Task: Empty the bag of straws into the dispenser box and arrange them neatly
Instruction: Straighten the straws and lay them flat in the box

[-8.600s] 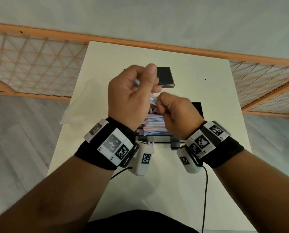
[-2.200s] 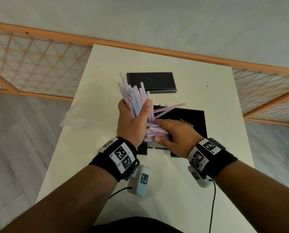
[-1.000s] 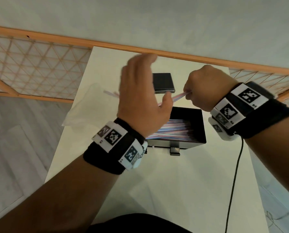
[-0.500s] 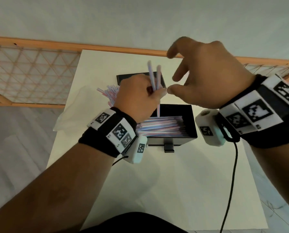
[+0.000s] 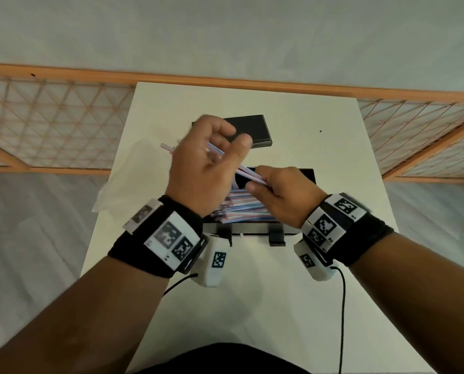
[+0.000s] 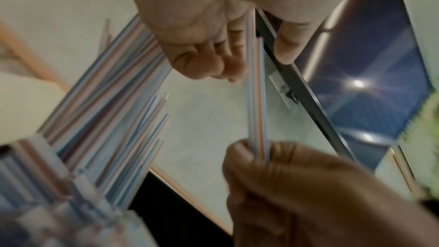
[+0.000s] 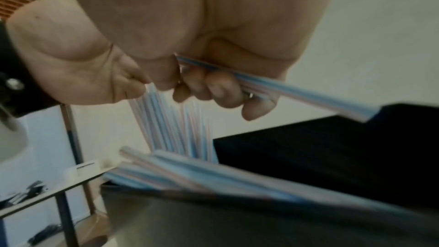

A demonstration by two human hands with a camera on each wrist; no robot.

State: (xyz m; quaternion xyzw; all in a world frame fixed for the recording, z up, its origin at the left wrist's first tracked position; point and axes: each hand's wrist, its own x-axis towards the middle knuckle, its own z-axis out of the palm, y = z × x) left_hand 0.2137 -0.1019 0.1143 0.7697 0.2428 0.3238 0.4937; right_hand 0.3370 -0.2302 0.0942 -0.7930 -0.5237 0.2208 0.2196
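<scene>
Crumpled clear plastic bag (image 5: 123, 184) lies at the table's (image 5: 319, 306) left edge. Beside it the left hand (image 5: 201, 168) is curled round a bundle of thin pink-and-blue striped straws (image 5: 168, 147). A few straws (image 6: 257, 100) span from it to the right hand (image 5: 284, 195) — pinched at their other end. Both hands hover over the open black dispenser box (image 5: 307, 175), where stacked straws (image 5: 241, 211) lie left-to-right; the pinched ones slant across that axis, so they probably need turning level.

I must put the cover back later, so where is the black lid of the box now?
In the head view the black lid lies flat on the white table, at the far side, behind the open dispenser box and partly hidden by the left hand.
</scene>
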